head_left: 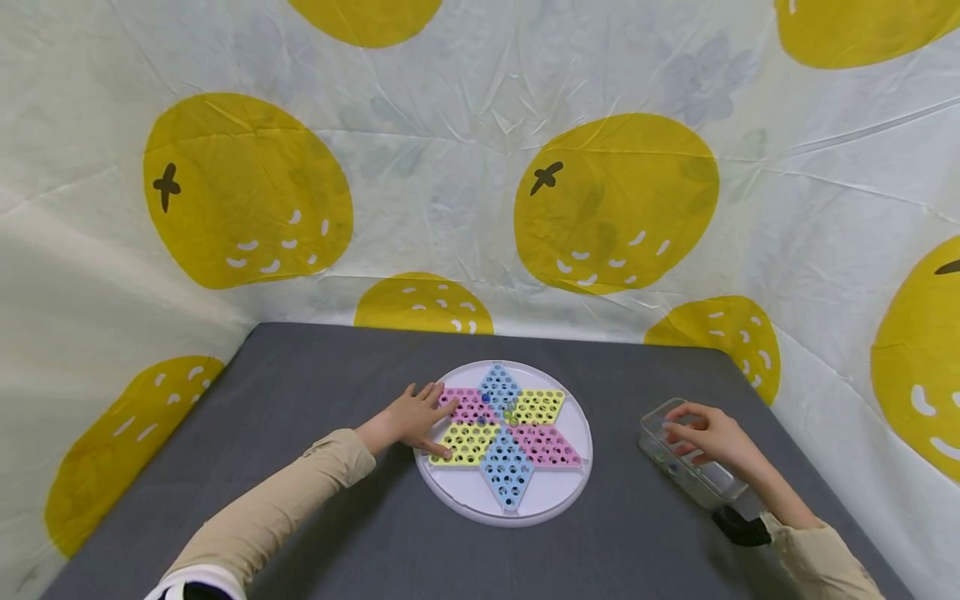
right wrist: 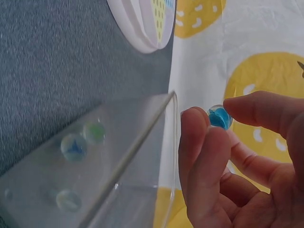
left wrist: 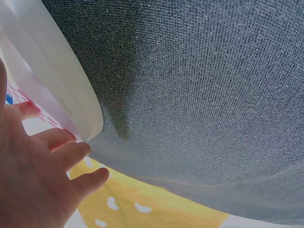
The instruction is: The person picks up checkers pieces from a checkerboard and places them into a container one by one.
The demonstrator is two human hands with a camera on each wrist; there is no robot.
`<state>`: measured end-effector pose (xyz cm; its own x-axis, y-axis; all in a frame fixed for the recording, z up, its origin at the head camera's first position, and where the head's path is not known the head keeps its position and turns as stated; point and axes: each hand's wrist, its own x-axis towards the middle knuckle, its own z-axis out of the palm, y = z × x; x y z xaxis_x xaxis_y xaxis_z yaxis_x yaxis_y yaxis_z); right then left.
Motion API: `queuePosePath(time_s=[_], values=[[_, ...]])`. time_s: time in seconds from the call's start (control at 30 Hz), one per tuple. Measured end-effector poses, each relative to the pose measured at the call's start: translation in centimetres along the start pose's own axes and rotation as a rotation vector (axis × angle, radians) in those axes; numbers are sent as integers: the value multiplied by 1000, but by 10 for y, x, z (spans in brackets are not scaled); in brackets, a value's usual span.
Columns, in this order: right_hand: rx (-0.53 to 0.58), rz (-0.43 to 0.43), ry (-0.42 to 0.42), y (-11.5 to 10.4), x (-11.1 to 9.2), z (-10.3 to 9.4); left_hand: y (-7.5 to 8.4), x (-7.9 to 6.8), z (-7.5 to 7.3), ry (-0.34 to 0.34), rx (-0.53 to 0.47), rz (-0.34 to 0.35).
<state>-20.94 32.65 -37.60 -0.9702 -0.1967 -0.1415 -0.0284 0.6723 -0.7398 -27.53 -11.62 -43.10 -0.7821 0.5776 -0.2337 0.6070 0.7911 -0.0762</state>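
Currently the right hand [head_left: 712, 435] has a clear glass marble with a blue swirl [right wrist: 219, 118] pinched between thumb and fingertips, up by the rim of a clear rectangular plastic box [head_left: 692, 485]. At least three glass marbles [right wrist: 73, 147] sit inside the box, blue and green swirls visible. Left hand [head_left: 415, 417] is open wide, fingers spread over the left edge of a round white plastic board [head_left: 558, 492] with a pink, yellow and blue star, gripping nothing. Small blue and green marbles [head_left: 511, 416] sit on the star, around its middle and upper left. Board and box are well apart on dark grey cloth [head_left: 360, 533].
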Motion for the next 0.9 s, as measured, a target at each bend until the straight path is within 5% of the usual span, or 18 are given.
queuePosePath(time_s=[0.67,0.9], values=[[-22,37,44,8,-1,-21,0,-1,-2,-6,-13,0],[-19,54,33,11,-3,-26,-12,12,17,13,-87,26]])
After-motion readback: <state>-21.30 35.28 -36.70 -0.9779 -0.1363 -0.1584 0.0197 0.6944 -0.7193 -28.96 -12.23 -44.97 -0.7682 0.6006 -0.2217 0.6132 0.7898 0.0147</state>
